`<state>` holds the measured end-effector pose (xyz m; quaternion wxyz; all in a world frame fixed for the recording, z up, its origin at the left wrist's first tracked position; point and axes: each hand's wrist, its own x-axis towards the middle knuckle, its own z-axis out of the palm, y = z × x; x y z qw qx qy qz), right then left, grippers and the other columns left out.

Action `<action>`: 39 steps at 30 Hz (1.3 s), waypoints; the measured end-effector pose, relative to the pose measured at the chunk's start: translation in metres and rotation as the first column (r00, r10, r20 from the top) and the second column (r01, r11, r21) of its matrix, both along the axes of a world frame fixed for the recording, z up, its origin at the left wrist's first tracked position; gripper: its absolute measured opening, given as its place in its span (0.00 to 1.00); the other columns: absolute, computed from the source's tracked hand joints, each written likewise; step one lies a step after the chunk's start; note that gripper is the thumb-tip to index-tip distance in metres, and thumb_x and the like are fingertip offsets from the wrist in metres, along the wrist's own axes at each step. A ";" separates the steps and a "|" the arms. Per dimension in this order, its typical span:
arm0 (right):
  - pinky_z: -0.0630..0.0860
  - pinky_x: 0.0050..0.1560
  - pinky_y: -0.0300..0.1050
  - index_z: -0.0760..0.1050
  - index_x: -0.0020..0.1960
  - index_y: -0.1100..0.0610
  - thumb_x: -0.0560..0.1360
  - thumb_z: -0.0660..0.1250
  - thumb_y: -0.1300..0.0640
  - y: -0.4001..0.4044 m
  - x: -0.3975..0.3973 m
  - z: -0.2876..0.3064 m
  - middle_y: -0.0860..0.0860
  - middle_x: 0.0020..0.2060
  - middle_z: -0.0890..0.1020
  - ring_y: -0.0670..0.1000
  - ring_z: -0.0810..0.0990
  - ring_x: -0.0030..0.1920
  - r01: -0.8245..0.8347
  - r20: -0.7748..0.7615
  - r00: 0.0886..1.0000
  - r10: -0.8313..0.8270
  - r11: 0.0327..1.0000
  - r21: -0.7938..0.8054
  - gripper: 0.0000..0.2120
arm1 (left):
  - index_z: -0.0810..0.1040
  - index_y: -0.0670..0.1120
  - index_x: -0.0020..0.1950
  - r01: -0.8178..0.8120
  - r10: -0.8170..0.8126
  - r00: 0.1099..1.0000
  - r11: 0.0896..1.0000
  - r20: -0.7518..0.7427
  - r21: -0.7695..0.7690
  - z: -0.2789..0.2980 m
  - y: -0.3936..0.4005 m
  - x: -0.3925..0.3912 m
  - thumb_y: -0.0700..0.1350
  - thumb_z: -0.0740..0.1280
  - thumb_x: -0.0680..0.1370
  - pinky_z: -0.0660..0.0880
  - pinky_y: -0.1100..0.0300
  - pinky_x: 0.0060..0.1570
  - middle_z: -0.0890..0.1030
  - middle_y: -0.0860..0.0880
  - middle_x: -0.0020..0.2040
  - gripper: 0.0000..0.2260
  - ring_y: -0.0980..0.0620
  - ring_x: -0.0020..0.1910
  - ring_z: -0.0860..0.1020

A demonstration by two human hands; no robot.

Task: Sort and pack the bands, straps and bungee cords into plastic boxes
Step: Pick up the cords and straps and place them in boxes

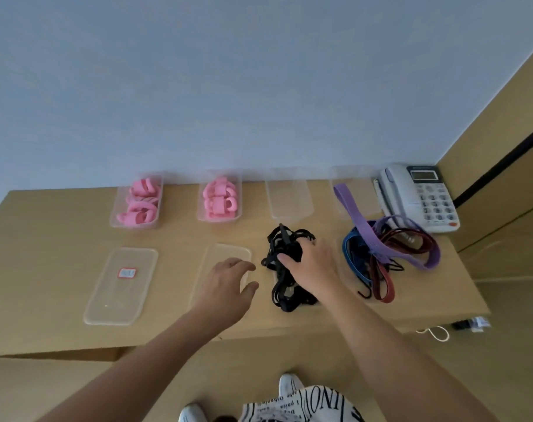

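Observation:
A tangle of black bungee cords (285, 287) lies mid-table, and my right hand (312, 266) grips its upper part. My left hand (228, 283) hovers with spread fingers over a flat clear lid (225, 254), holding nothing. At the back left, two clear boxes (137, 202) (220, 196) hold pink bands. Two more clear boxes (289, 193) (353, 181) stand at the back right. A pile of purple, blue and red straps (387, 251) lies to the right of the cords.
Another clear lid with a red label (122, 284) lies front left. A white desk phone (420, 196) sits at the back right corner. The table's front edge (167, 345) runs just below my forearms; a wooden panel rises at the right.

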<state>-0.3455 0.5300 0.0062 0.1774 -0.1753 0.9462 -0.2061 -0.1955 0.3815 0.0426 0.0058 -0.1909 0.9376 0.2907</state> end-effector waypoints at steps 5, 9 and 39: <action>0.75 0.41 0.45 0.76 0.45 0.50 0.74 0.71 0.49 0.003 -0.018 -0.003 0.45 0.42 0.80 0.50 0.80 0.45 0.119 0.103 0.990 -0.092 0.951 -0.287 0.07 | 0.79 0.51 0.67 -0.101 0.100 0.994 0.995 0.042 0.021 0.006 0.024 -0.015 0.49 0.69 0.80 0.66 0.52 0.72 0.78 0.52 0.66 0.15 0.50 0.66 0.74; 0.78 0.44 0.44 0.77 0.44 0.49 0.73 0.73 0.53 0.018 -0.019 0.017 0.46 0.41 0.83 0.47 0.82 0.44 0.279 0.353 0.932 -0.089 0.796 -0.537 0.05 | 0.77 0.52 0.68 -0.178 0.173 0.982 0.982 0.080 0.061 0.012 0.036 -0.029 0.52 0.68 0.80 0.70 0.61 0.60 0.78 0.53 0.66 0.17 0.52 0.65 0.75; 0.82 0.38 0.46 0.83 0.51 0.62 0.82 0.65 0.49 0.046 0.177 0.256 0.54 0.37 0.82 0.51 0.83 0.37 0.241 0.276 0.961 0.025 0.420 -0.875 0.16 | 0.84 0.44 0.49 0.145 0.123 0.934 0.726 -0.335 0.672 0.167 0.013 0.134 0.47 0.69 0.81 0.63 0.66 0.24 0.71 0.52 0.27 0.08 0.54 0.25 0.66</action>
